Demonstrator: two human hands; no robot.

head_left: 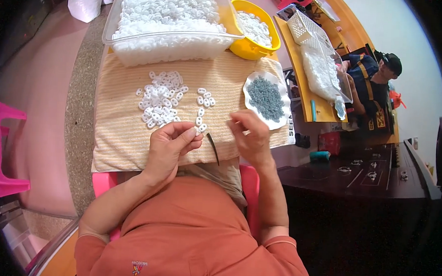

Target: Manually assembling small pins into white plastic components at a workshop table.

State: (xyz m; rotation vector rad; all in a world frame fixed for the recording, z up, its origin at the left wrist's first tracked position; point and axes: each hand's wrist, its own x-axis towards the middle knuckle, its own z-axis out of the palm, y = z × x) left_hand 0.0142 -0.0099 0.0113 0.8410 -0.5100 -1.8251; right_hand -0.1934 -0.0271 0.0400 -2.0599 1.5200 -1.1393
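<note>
Between the thumb and fingers of my left hand (167, 148) is a small white two-holed plastic piece (197, 130), partly hidden by the fingertips. My right hand (253, 139) hovers to its right, beside the plate, fingers curled into a pinch; whatever is in them is too small to make out. A heap of white two-holed pieces (161, 101) lies on the striped cloth (117, 133). Several more form a small cluster (206, 98) and a short line (200, 116) beyond my left fingertips. A thin dark tool (213, 148) rests between my hands. Small grey parts (266, 98) fill a white scalloped plate (286, 111).
At the back stand a clear bin (175, 45) heaped with white pieces and a yellow basin (249, 51). To the right, a person (369, 78) sits by another table (302, 87) with a clear bin. A pink stool (6, 143) stands at the left.
</note>
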